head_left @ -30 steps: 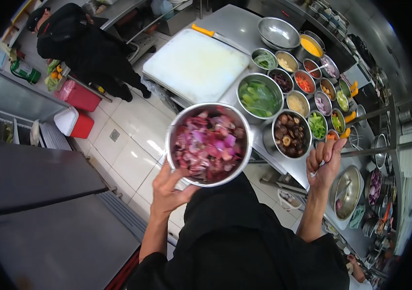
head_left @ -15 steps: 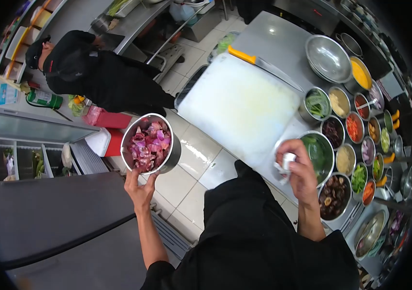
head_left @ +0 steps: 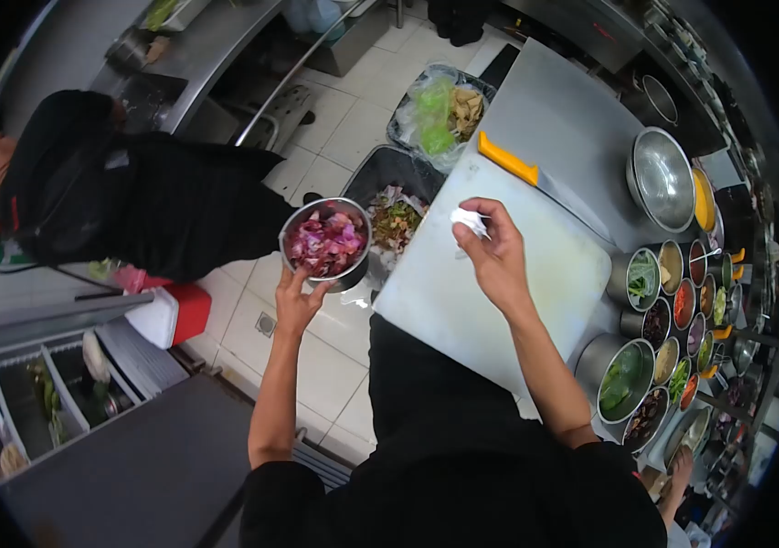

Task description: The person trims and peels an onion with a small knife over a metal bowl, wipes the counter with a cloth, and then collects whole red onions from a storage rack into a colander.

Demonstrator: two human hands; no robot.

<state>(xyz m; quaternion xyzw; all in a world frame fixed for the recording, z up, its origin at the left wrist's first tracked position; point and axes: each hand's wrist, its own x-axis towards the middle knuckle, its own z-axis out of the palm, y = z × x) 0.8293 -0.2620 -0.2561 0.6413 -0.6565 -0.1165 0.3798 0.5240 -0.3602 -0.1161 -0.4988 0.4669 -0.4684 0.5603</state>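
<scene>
My left hand [head_left: 294, 306] grips a round metal pot [head_left: 352, 273] from its near side, off to the left of the counter. Chopped red onion [head_left: 323, 243] fills the pot. My right hand [head_left: 504, 265] is over the white cutting board [head_left: 508, 329], its fingers closed on a crumpled white wad [head_left: 470, 221]; whether it is film or paper I cannot tell. Just beyond the pot, beside the board, stands a black bin [head_left: 380, 172] with food scraps in it. A yellow-handled knife [head_left: 510, 159] lies along the board's far edge.
Several metal pots of cut vegetables line the counter's right side, among them one with green leaves [head_left: 623, 382]. Metal bowls [head_left: 665, 181] stand beyond. A second bin [head_left: 444, 114] holds bags and waste. A co-worker [head_left: 124, 201] in black stands at the left, near an open drawer unit [head_left: 28, 388].
The pot of onion has moved right relative to the board, close to the bin. My right hand with the white wad has gone from the vegetable pots to over the board. The view has turned.
</scene>
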